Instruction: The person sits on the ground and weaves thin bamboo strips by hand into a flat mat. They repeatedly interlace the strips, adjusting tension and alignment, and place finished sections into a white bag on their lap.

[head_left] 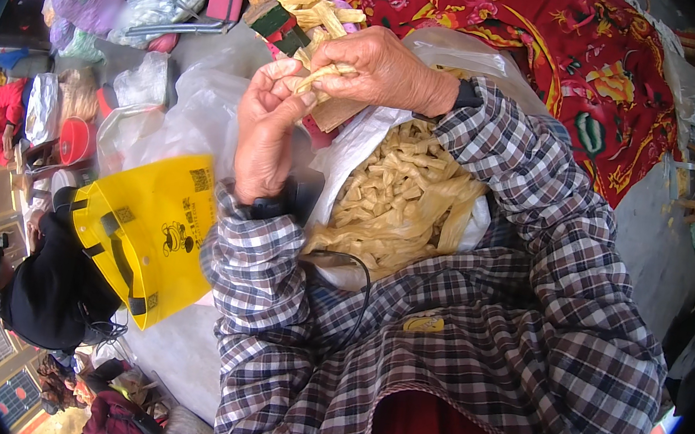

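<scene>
- The strip (323,76) lies between both hands, long axis slanting near-left to far-right.
- The left hand (268,126), narrow, pinches its near end; the right hand (376,68) grips it farther along.
- The pale pieces (407,191) sit nearer, rightward.

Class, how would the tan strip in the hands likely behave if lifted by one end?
The tan strip would probably droop: similar strips in the white sack lie bent and folded. It is likely light: it looks thin and narrow between the left hand and right hand.
</scene>
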{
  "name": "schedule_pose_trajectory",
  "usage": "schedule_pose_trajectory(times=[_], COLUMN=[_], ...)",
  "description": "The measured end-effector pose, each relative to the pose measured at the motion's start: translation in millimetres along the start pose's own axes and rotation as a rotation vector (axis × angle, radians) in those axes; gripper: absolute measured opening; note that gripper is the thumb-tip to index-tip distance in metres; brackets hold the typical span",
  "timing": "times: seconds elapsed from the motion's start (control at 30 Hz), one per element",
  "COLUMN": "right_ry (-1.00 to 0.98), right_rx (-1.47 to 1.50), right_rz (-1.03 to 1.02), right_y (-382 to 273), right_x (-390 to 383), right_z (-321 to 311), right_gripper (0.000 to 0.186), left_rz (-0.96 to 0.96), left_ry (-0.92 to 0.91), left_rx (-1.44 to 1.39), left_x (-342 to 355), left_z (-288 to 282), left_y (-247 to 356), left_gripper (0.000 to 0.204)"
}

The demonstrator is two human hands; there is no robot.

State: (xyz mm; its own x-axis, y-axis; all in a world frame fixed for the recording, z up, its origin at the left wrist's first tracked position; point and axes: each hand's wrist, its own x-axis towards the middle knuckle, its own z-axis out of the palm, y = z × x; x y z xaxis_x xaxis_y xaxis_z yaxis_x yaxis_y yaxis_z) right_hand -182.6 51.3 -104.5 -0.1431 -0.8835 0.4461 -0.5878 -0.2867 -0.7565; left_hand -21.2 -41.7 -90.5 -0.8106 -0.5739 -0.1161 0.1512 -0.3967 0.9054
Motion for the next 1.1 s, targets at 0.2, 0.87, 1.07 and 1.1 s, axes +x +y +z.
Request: schedule_pose_trajectory(times=[0.2, 0.87, 1.07, 1.1], right_ry=[-0.219, 0.215, 0.27, 0.268], right_rx=[0.529, 0.612, 0.293, 0.274], right_rz=[0.266, 0.414, 0.398, 0.382], right_y=[-2.9, 9.6, 23.6, 23.5], right_x=[-0.4, 7.1, 6.5, 5.8], right_z=[-2.7, -8.2, -5.0, -2.8], right_gripper=[0.019, 0.038, 0.036, 0.035], left_rz=[0.345, 0.069, -0.024, -0.074], left_ry=[0.147, 0.011, 0.1, 0.095], left_rx=[0.549, 0.21, 0.212, 0.164], left_x=[1.3, -28.2, -16.1, -13.1], left_z=[10.1, 36.1, 25.9, 22.0], left_y=[-9.8, 0.7, 5.8, 6.5], left_gripper=[0.029, 0.016, 0.024, 0.032])
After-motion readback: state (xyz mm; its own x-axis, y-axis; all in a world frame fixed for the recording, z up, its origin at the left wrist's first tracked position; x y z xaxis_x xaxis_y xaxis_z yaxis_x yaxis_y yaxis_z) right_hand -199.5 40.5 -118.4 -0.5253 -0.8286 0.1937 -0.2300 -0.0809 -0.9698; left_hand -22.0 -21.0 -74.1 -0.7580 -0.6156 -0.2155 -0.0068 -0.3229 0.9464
